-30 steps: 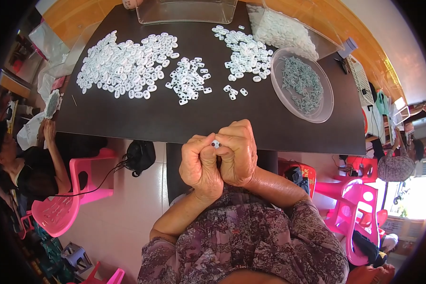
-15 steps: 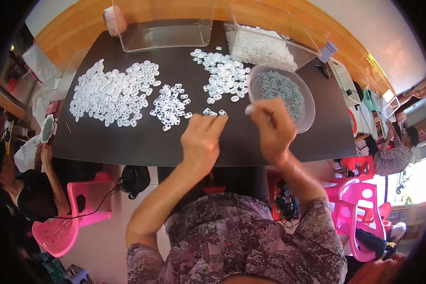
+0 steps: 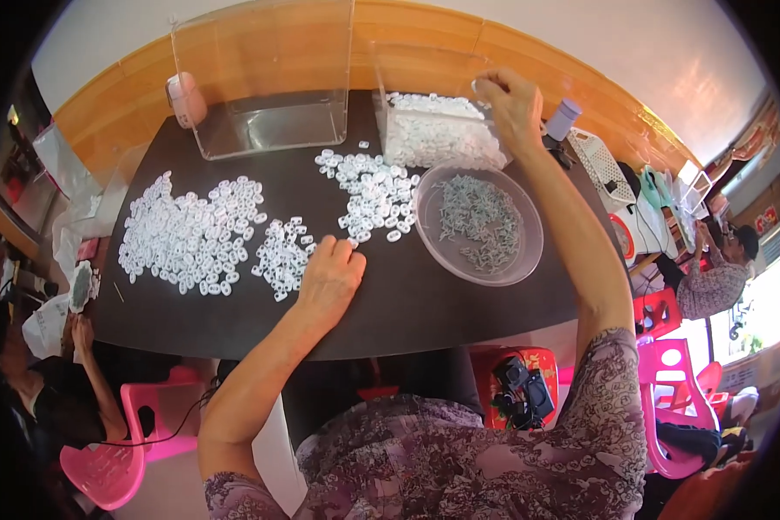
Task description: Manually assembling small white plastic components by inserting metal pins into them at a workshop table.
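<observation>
My right hand (image 3: 510,106) reaches far over the dark table (image 3: 407,303) and hovers above a clear box (image 3: 438,134) filled with white plastic parts. Its fingertips pinch what looks like one small white part. My left hand (image 3: 329,279) rests on the table with curled fingers, touching the edge of a small pile of white ring-shaped parts (image 3: 282,256). A round clear bowl (image 3: 481,224) with small grey-green pieces stands between my hands. Another pile of white parts (image 3: 373,195) lies left of the bowl.
A big spread of white parts (image 3: 191,234) covers the table's left side. An empty clear box (image 3: 264,95) stands at the back with a small pink-white object (image 3: 186,100) beside it. Pink chairs (image 3: 113,451) stand around, with one person seated lower left and another at the right.
My hands were joined over one small part near my chest. They parted: the right went past the bowl to the box of white parts, the left settled on the table by the small pile.
</observation>
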Motion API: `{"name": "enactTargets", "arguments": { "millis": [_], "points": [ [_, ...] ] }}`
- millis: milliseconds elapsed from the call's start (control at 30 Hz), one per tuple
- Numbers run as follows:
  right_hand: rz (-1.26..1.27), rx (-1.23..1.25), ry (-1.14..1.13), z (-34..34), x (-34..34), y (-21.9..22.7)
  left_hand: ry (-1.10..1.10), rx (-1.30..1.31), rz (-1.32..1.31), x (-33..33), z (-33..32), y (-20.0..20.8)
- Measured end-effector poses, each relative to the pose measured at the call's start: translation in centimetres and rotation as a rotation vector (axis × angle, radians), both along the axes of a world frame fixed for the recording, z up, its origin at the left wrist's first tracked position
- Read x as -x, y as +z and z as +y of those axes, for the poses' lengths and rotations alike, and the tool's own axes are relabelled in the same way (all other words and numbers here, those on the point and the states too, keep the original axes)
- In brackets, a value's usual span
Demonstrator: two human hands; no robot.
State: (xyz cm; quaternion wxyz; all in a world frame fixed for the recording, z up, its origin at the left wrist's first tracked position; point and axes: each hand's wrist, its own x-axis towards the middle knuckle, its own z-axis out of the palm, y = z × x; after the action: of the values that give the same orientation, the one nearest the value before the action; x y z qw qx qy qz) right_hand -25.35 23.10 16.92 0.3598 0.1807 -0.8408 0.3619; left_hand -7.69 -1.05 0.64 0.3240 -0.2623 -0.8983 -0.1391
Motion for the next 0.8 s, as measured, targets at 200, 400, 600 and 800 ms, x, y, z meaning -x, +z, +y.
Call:
{"name": "enactTargets", "arguments": {
  "millis": [200, 400, 600, 800],
  "points": [
    [0.021, -0.476, -0.100, -0.7, 5.3, -2.2, 0.104, -0.098, -0.011, 0.5, -1.4, 0.8],
    [0.250, -0.474, 0.016, -2.4, 0.8, -2.9, 0.179, -0.324, -0.076, 0.7, -3.3, 0.7],
    [0.203, -0.484, 0.275, -3.6, -6.4, -6.2, 0.137, -0.306, -0.093, 0.1, -3.2, 1.1],
    [0.127, -0.399, 0.380, -3.1, -8.7, -8.6, 0.088, -0.151, -0.111, -0.1, -1.6, 1.3]
  ]
}}
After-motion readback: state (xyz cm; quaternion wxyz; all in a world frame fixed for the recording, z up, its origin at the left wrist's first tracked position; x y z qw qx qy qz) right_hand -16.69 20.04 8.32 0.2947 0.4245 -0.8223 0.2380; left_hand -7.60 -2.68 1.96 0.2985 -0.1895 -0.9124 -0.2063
